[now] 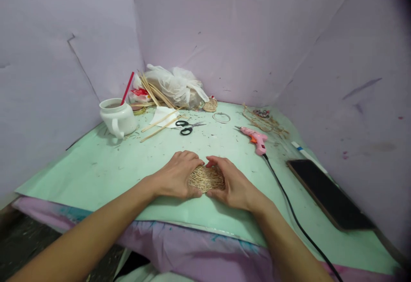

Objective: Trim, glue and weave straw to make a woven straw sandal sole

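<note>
Between my hands, near the table's front edge, is a round woven straw piece (207, 179), tan, with rows of twisted fibre across its face. My left hand (180, 176) curls around its left side, the thumb at the near edge and the fingers at the far edge. On the right side my right hand (233, 183) grips it the same way, thumb near and fingers far. Parts of the rim are hidden under both hands. Beyond them lie black-handled scissors (186, 128), and to the right a pink glue gun (255, 138).
A white mug (117, 117) with a red stick stands at the back left. Behind are straw strips (157, 91), a plastic bag (176, 83) and a metal ring (221, 117). A phone (327, 194) lies right, beside the glue gun's black cord (289, 200). Walls enclose the table.
</note>
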`<state>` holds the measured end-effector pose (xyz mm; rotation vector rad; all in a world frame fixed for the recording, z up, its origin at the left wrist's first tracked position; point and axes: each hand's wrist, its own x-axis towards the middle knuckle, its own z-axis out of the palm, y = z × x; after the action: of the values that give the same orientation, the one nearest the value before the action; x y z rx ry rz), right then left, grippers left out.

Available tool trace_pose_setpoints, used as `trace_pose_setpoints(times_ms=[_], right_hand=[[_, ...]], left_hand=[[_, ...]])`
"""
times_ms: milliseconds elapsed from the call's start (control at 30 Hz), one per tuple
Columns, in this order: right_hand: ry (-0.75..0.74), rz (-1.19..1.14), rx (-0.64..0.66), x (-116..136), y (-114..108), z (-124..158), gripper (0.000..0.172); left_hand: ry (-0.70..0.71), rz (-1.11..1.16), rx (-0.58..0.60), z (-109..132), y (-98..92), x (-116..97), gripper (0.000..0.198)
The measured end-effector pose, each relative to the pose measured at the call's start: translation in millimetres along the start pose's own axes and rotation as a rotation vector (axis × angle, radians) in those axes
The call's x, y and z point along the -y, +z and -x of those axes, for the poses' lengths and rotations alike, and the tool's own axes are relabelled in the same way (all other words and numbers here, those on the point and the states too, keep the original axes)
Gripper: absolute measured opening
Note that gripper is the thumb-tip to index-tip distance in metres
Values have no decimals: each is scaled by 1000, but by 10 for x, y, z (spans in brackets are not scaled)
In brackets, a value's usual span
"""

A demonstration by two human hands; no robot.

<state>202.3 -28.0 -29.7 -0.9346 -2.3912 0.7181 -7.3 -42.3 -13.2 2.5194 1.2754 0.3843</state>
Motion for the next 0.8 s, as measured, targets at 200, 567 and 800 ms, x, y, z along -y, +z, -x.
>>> trace_pose_setpoints(times_ms=[200, 567, 800], right_hand=[[-33, -19, -14, -1, 70, 0, 66], [-7, -112, -42, -10, 73, -23, 51], [-161, -49, -116, -23, 91, 4, 29]], left_hand=[[12, -48, -12, -10, 30, 7, 50], [141, -90, 21, -92, -5, 45, 45], [124, -24, -31, -62, 39, 100, 50]])
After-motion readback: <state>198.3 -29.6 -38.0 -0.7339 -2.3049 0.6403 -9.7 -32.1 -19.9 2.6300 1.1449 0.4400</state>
